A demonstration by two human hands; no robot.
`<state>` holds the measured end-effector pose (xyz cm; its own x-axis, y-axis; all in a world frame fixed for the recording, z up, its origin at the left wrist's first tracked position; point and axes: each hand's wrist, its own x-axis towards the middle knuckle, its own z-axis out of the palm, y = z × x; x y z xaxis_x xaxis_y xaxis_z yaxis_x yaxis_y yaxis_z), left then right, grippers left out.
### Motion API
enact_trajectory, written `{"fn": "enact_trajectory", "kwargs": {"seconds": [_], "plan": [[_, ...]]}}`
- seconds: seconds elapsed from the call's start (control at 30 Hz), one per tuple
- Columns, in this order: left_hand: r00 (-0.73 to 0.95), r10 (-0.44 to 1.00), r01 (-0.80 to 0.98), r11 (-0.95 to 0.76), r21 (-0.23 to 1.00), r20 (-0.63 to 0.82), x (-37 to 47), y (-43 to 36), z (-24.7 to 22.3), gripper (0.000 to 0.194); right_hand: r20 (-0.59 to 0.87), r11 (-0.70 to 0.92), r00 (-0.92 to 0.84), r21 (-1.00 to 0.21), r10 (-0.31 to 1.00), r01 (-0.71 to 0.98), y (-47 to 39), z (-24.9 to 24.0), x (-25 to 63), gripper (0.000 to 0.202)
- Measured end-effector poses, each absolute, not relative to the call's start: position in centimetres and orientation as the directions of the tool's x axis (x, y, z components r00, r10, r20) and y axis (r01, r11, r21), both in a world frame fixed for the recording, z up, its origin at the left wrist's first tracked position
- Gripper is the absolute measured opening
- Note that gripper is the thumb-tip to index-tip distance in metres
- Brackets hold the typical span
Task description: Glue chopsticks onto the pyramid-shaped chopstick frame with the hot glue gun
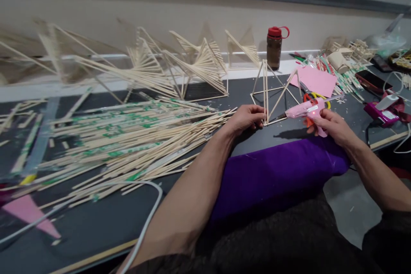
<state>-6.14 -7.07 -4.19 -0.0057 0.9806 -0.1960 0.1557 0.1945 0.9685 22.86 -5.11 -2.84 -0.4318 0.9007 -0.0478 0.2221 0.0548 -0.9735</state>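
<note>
My right hand (335, 127) is closed around the handle of a pink hot glue gun (308, 109) with a small red light on its body. The gun's dark nozzle points left, at the near lower corner of a wooden stick frame (266, 90). At that same corner my left hand (245, 119) pinches the sticks between thumb and fingers. The frame stands on the dark table, built of thin sticks with upright and slanting pieces. Behind the glue gun lie scissors (327, 102) with orange and yellow handles, partly hidden by it.
Loose wooden sticks (154, 137), some in green-printed wrappers, cover the table's left side. Twisted stick models (199, 66) stand along the wall. A red-capped bottle (274, 49), pink paper (316, 80) and a phone (372, 81) lie behind. Purple cloth (276, 171) sits before me; a white cable (150, 205) crosses the left.
</note>
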Motion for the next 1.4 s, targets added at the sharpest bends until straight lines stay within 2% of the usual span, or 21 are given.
{"fn": "enact_trajectory", "kwargs": {"seconds": [0.2,0.37,0.53,0.7,0.97,1.4], "plan": [[-0.026,0.979,0.099,0.203,0.974,-0.202,-6.1,-7.0,-4.1,0.007,0.106,0.247,-0.491,-0.941,0.865,0.230,-6.2,-3.5,21.8,0.045],[-0.081,0.977,0.116,0.208,0.971,-0.199,-5.8,-6.9,-3.7,0.002,0.173,0.315,-0.447,-0.911,0.878,0.265,-6.3,-4.1,21.3,0.044],[-0.089,0.963,0.094,0.262,0.961,-0.254,-5.6,-6.4,-3.7,0.004,0.163,0.307,-0.437,-0.909,0.885,0.283,-5.9,-4.5,21.1,0.047],[-0.070,0.966,0.102,0.255,0.962,-0.248,-5.5,-6.1,-3.7,0.012,0.157,0.294,-0.418,-0.912,0.895,0.285,-5.7,-4.7,21.0,0.050],[-0.057,0.964,0.148,0.265,0.953,-0.259,-5.2,-6.1,-3.0,0.021,0.150,0.311,-0.450,-0.899,0.881,0.310,-5.6,-4.7,20.5,0.045],[-0.038,0.967,0.175,0.254,0.951,-0.251,-5.0,-6.6,-2.3,0.026,0.014,0.149,-0.477,-0.958,0.879,0.245,-4.9,-4.5,20.4,0.049]]}}
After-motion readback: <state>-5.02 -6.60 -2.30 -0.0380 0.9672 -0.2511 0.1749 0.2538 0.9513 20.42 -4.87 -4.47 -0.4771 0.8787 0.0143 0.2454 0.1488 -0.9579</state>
